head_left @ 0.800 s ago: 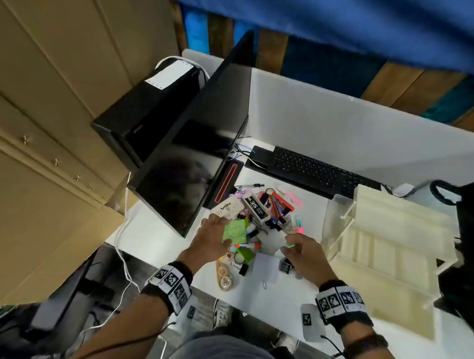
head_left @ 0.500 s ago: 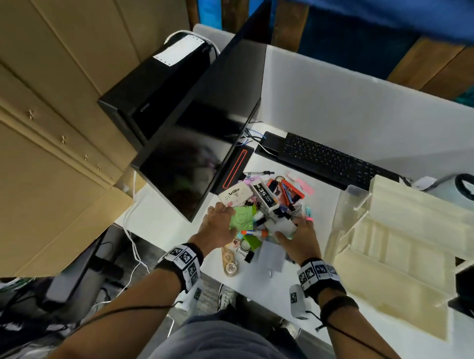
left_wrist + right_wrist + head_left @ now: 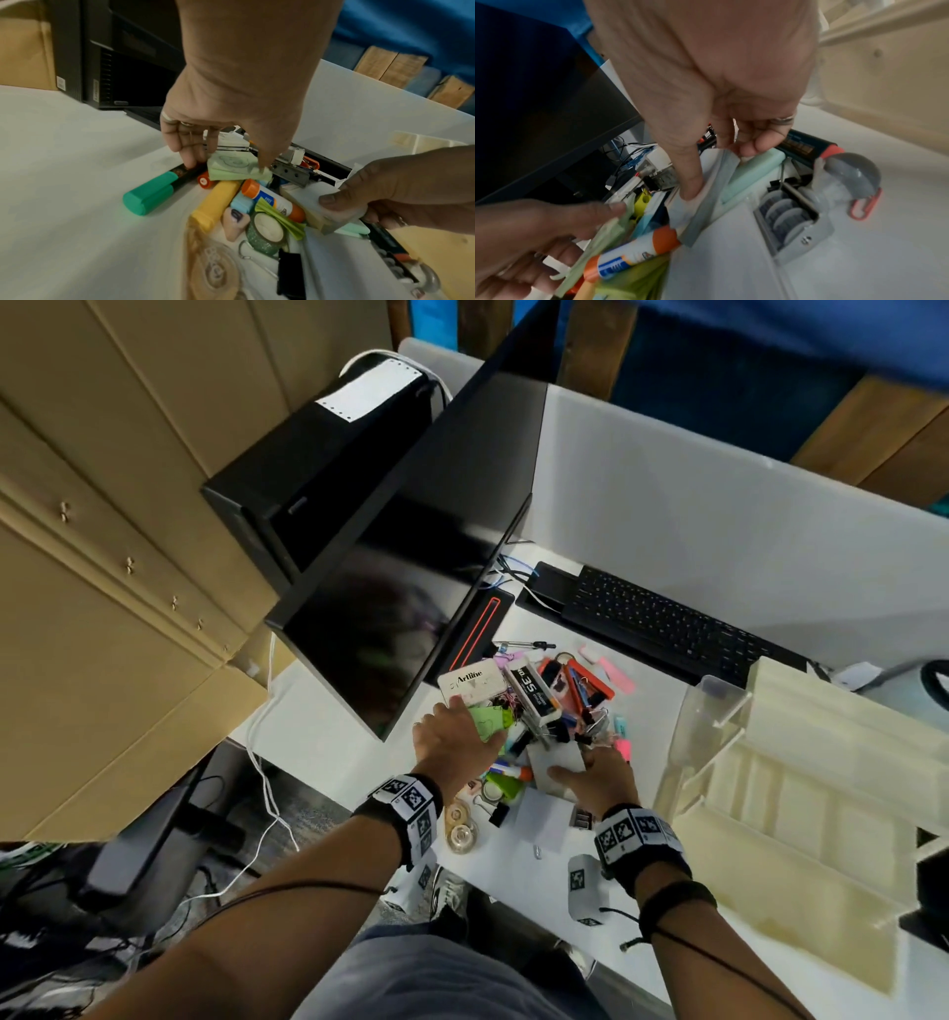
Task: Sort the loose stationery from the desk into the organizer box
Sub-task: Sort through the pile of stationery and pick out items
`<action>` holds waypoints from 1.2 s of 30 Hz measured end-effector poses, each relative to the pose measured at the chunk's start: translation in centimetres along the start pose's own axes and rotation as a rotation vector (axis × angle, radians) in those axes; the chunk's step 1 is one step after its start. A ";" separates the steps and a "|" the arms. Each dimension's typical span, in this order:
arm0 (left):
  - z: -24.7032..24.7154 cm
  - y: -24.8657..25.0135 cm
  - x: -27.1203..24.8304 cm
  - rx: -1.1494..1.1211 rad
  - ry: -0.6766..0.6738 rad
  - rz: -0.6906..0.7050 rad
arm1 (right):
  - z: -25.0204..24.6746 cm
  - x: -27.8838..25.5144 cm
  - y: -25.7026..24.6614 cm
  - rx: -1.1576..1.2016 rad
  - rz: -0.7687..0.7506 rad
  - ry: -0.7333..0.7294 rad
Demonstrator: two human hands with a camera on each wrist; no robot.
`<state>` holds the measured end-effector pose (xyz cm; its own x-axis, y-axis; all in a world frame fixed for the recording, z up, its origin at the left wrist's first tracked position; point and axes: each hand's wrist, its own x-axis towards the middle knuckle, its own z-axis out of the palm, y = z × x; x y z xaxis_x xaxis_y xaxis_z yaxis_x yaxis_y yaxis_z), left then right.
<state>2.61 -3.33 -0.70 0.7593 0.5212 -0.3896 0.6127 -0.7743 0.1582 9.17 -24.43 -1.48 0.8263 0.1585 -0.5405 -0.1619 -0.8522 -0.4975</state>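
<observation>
A pile of loose stationery (image 3: 554, 690) lies on the white desk in front of the monitor. My left hand (image 3: 457, 742) reaches into its left side and pinches a green sticky-note pad (image 3: 231, 166) between thumb and fingers; its fingertips also touch a teal-capped marker (image 3: 151, 192). My right hand (image 3: 590, 778) grips a white note block (image 3: 306, 199), thumb on top and fingers curled under its far edge. An orange-capped glue stick (image 3: 272, 201) lies between the hands. The cream organizer box (image 3: 801, 762) stands open to the right, apart from both hands.
A black monitor (image 3: 390, 608) leans over the pile's left side, with a keyboard (image 3: 667, 624) behind it. A white Artline box (image 3: 470, 685) tops the pile. Tape rolls (image 3: 462, 824) and binder clips lie near the desk's front edge. A computer tower (image 3: 318, 469) stands far left.
My right hand has moved left and forward into the pile and taken hold of the white note block. The left hand stays on the green pad.
</observation>
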 end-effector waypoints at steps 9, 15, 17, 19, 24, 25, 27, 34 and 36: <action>0.1 0.3 -0.3 -0.298 -0.119 -0.141 | -2.0 -0.8 -0.2 -0.018 0.026 -0.078; -1.2 -0.4 -0.2 -0.356 -0.137 -0.040 | -3.2 -2.1 1.8 0.082 0.020 -0.057; -2.1 -0.9 -0.6 -0.420 -0.106 0.015 | -3.5 -3.1 2.1 0.152 0.007 -0.042; -2.9 -1.2 -1.2 -0.517 -0.095 0.068 | -3.7 -4.1 2.1 0.265 -0.014 -0.025; -4.3 0.3 -4.1 -0.931 -0.279 0.183 | -4.0 -6.4 0.9 0.620 -0.038 -0.047; -4.3 1.0 -4.8 -0.997 -0.340 0.201 | -4.2 -6.9 0.4 0.692 -0.040 -0.064; -3.4 2.2 -5.7 -1.000 -0.394 0.253 | -4.3 -7.6 -0.2 0.797 -0.075 -0.106; -1.5 6.9 -8.5 -0.602 -0.234 0.389 | -4.2 -10.0 1.8 0.837 -0.095 -0.054; -1.1 8.5 -9.4 -0.437 -0.206 0.511 | -5.1 -10.9 3.5 0.736 -0.111 -0.033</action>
<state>0.91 -14.37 5.34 0.9450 0.0186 -0.3265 0.2551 -0.6667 0.7003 2.36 -31.67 6.14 0.8439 0.2495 -0.4750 -0.4073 -0.2783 -0.8698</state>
